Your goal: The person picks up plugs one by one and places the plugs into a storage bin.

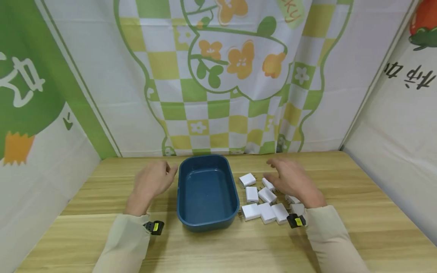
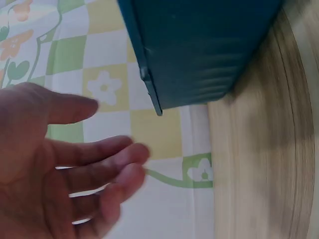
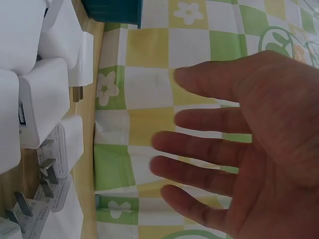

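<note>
A dark blue rectangular tub [image 1: 206,223] stands on the table with nothing inside it. To its right lie several white charger plugs [image 1: 252,194] in a loose cluster, some with metal prongs showing. My left hand [image 1: 153,182] hovers just left of the tub, apart from it; its fingers are loosely bent and hold nothing in the left wrist view. Over the far right part of the cluster hangs my right hand [image 1: 290,180], hiding some plugs. In the right wrist view its fingers [image 3: 199,144] are spread and relaxed, beside the white plugs [image 3: 45,99], gripping none.
The wooden table [image 1: 239,250] reaches back to a checkered green, yellow and white curtain [image 1: 218,125]. Printed cloth walls close in the left and right sides. Each wrist wears a black strap camera, such as the left one [image 1: 155,227].
</note>
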Demonstrator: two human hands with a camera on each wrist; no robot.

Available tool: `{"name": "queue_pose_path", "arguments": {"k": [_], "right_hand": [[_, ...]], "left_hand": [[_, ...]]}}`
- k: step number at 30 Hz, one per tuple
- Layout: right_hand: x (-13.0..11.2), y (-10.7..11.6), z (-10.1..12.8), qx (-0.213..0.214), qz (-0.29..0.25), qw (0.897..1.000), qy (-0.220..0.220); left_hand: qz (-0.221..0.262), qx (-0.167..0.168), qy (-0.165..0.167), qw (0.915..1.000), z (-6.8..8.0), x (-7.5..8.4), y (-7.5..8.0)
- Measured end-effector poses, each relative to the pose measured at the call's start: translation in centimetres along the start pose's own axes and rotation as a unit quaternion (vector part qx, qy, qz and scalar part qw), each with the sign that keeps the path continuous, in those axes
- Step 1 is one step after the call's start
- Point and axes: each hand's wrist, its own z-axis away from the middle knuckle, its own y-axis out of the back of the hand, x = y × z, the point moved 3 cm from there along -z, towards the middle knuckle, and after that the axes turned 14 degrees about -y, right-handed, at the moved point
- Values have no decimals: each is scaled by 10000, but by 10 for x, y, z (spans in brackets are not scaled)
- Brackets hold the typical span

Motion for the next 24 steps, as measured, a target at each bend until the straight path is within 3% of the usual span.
{"name": "queue_pose_path", "arguments": {"k": [3, 7, 19, 24], "right_hand": [[-1, -2, 0, -476, -166, 9987, -44], [-5, -5, 1, -1006, -228, 9947, 24], [-11, -9, 4, -1558, -151, 9877, 60], [-22, -15, 8, -1893, -216, 9813, 280]], "left_hand": [[407, -649, 155, 9969, 1, 2, -4], [660, -1080, 121, 9919, 1, 4, -9], [542, -1328, -46, 9896, 0, 9, -19], [513, -1372, -65, 9892, -1, 10, -21]]}}
